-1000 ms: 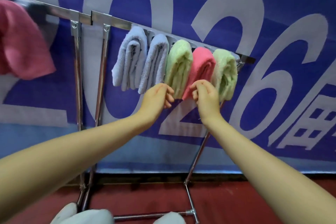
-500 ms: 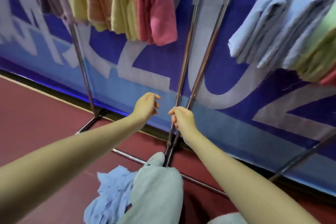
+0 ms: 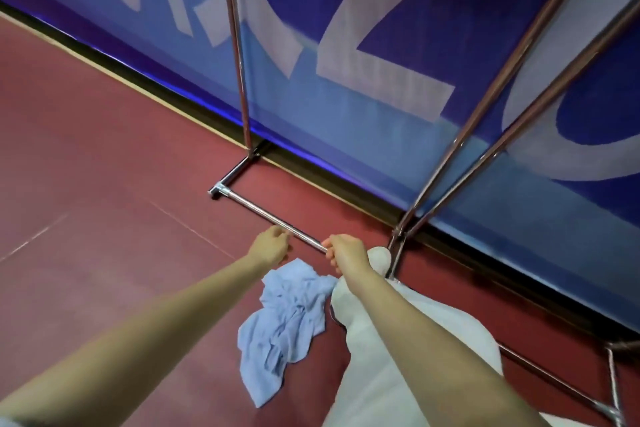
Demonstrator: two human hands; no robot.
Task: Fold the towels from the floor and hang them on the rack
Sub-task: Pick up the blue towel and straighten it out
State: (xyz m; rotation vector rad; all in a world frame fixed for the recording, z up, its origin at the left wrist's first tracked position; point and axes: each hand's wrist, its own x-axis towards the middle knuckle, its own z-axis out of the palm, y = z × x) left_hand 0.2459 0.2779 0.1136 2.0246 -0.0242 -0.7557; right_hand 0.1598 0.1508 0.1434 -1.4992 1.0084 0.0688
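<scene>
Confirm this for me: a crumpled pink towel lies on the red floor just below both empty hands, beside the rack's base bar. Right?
Not quite. The crumpled towel is light blue, not pink, as the head view shows. The rest holds: it lies on the red floor just below the empty left hand and right hand, beside the rack's base bar.
</scene>
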